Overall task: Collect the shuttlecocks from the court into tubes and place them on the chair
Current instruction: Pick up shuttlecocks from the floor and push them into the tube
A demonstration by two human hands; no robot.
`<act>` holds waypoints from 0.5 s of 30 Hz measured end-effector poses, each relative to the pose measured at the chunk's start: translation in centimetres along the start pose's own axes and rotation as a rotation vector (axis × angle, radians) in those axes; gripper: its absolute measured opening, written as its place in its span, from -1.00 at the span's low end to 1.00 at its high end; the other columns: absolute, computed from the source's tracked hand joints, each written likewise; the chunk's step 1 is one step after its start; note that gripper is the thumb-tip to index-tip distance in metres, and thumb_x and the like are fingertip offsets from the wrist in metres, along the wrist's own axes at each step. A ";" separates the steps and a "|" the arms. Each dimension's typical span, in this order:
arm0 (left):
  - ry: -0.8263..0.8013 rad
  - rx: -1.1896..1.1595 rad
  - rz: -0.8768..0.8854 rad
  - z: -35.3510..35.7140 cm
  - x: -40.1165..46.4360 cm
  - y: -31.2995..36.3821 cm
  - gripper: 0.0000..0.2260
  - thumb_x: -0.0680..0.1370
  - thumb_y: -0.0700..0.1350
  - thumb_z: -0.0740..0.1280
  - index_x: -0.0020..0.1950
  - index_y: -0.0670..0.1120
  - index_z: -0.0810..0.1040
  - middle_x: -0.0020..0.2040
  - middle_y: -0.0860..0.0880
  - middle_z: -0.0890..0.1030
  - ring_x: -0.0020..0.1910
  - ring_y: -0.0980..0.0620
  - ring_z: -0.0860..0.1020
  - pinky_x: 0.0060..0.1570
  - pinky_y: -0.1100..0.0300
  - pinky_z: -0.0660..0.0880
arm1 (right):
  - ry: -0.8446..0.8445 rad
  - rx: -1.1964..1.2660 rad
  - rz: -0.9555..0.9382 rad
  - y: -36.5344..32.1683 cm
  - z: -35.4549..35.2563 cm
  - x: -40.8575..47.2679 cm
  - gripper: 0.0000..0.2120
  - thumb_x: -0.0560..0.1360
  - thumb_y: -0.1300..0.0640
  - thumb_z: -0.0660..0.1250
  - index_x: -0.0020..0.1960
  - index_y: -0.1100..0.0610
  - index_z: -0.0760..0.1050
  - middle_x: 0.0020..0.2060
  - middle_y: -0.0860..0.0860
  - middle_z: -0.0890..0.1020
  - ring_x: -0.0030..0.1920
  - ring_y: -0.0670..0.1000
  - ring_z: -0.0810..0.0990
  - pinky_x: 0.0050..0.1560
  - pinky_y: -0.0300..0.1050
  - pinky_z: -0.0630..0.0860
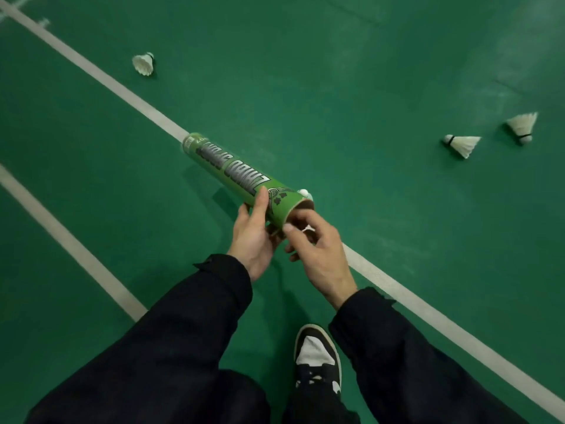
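Three shuttlecocks point(143, 63) lie around left hand point(253, 237)-held tube point(241, 179).

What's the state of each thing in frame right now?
tube: held off the floor, tilted, near end open
left hand: grips the tube near its open end
right hand: at the tube mouth, fingers curled on something white, mostly hidden
far shuttlecock: lying on the court, loose
middle shuttlecock: lying on its side, loose
right shuttlecock: lying on its side, loose
shoe: planted on the court
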State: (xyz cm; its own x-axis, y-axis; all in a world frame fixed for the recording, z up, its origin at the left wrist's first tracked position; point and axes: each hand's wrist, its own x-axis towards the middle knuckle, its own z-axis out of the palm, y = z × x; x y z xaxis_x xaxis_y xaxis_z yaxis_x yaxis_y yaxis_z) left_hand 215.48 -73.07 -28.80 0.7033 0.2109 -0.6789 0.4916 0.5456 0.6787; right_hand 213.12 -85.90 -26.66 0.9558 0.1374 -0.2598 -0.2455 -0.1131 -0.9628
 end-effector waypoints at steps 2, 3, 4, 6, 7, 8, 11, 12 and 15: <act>0.006 -0.041 0.020 -0.6 2.6 -0.5 -0.43 0.68 0.07 0.32 0.57 -0.19 0.27 0.34 -0.26 0.64 0.24 -0.20 0.67 0.23 -0.21 0.61 | 0.148 0.010 -0.037 2.7 0.0 1.8 -0.87 0.53 -0.07 0.37 0.07 -0.18 0.50 -0.05 -0.21 0.63 -0.13 -0.01 0.60 -0.14 0.11 0.63; 0.014 -0.059 0.030 -0.7 3.6 -0.4 -0.43 0.68 0.07 0.32 0.57 -0.19 0.28 0.35 -0.24 0.63 0.26 -0.19 0.66 0.15 -0.12 0.66 | 0.205 0.009 -0.015 3.7 -0.2 2.9 -0.87 0.54 -0.10 0.35 0.08 -0.18 0.49 -0.05 -0.21 0.61 -0.13 -0.02 0.59 -0.12 0.14 0.63; 0.025 -0.072 0.029 -1.1 4.7 -0.6 -0.44 0.68 0.07 0.32 0.57 -0.19 0.28 0.36 -0.23 0.62 0.26 -0.18 0.66 0.05 -0.04 0.68 | 0.233 -0.012 0.025 5.1 -0.2 4.0 -0.87 0.56 -0.09 0.34 0.10 -0.15 0.49 -0.06 -0.18 0.59 -0.14 -0.05 0.58 -0.10 0.16 0.63; 0.038 -0.077 0.016 -1.7 6.2 -0.9 -0.43 0.67 0.07 0.33 0.57 -0.19 0.28 0.38 -0.23 0.61 0.24 -0.17 0.66 -0.09 0.05 0.67 | 0.225 -0.169 0.083 8.1 -0.1 6.2 -0.80 0.59 0.01 0.33 0.21 -0.05 0.51 -0.06 -0.13 0.58 -0.25 -0.18 0.53 -0.12 0.05 0.57; 0.056 -0.067 0.009 -1.9 6.9 -1.2 -0.43 0.67 0.08 0.34 0.57 -0.19 0.29 0.38 -0.23 0.61 0.21 -0.16 0.67 -0.11 0.05 0.67 | 0.211 -0.269 0.084 9.3 0.0 7.1 -0.75 0.59 0.05 0.33 0.26 -0.01 0.51 -0.03 -0.11 0.59 -0.27 -0.21 0.53 -0.11 -0.04 0.53; 0.068 -0.070 0.003 -2.0 7.4 -1.4 -0.42 0.67 0.09 0.34 0.56 -0.19 0.29 0.37 -0.23 0.61 0.17 -0.14 0.68 -0.10 0.03 0.68 | 0.195 -0.359 0.072 10.3 0.1 8.2 -0.69 0.58 0.07 0.33 0.32 0.01 0.50 0.05 -0.07 0.60 -0.22 -0.19 0.56 -0.05 -0.07 0.53; 0.080 -0.070 -0.016 -1.9 7.8 -1.8 -0.37 0.65 0.11 0.37 0.58 -0.18 0.25 0.32 -0.21 0.64 0.07 -0.10 0.72 -0.02 -0.03 0.68 | 0.128 -0.599 0.050 12.5 0.6 11.3 -0.49 0.56 0.10 0.32 0.50 0.04 0.37 0.41 0.10 0.47 0.27 0.09 0.54 0.33 0.05 0.47; 0.080 -0.064 -0.024 -1.9 7.9 -2.0 -0.37 0.65 0.11 0.37 0.58 -0.17 0.24 0.31 -0.21 0.64 0.07 -0.10 0.72 -0.02 -0.03 0.68 | 0.089 -0.682 0.069 12.9 0.7 12.4 -0.41 0.56 0.13 0.33 0.56 0.03 0.29 0.52 0.14 0.35 0.40 0.19 0.44 0.41 0.10 0.41; 0.053 -0.033 -0.049 -2.4 7.8 -2.8 -0.41 0.66 0.09 0.35 0.57 -0.15 0.24 0.33 -0.18 0.64 0.16 -0.12 0.71 0.09 -0.10 0.68 | -0.068 -0.896 0.076 14.2 0.4 15.2 -0.30 0.57 0.21 0.35 0.63 0.02 0.15 0.63 0.15 0.12 0.47 0.35 0.31 0.43 0.24 0.36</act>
State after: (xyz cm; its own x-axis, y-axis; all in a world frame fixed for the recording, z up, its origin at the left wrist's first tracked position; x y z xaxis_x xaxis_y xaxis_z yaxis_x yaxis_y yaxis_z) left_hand 218.37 -70.98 -36.66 0.6500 0.2253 -0.7257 0.5073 0.5824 0.6352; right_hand 224.11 -85.01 -44.32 0.9234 0.1531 -0.3520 -0.0626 -0.8447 -0.5315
